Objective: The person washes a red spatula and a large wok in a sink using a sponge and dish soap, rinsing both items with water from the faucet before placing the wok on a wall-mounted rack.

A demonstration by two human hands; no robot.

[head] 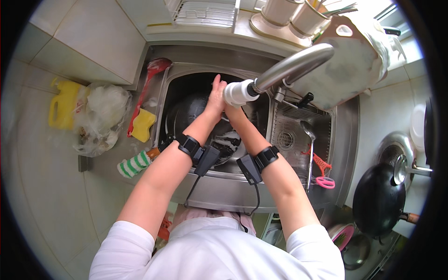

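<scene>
My left hand (215,99) is raised over the sink with fingers extended and nothing visible in it. My right hand (231,111) is close against it, mostly hidden behind the white faucet head (240,92). Both are beneath the faucet's outlet. Under them a black wok (190,106) fills much of the left sink basin (163,91), with white suds on the dark surface near its front. The wok's wooden handle (153,152) pokes out at the front left, its end covered by a green-and-white striped knit sleeve (134,164).
Left of the basin lie a red ladle (142,99) and a yellow sponge (144,125). The right basin (297,115) holds a wire rack; a metal spoon (311,150), an orange peeler (321,163) and pink-handled scissors (325,182) are there. A cutting board (336,66) leans behind.
</scene>
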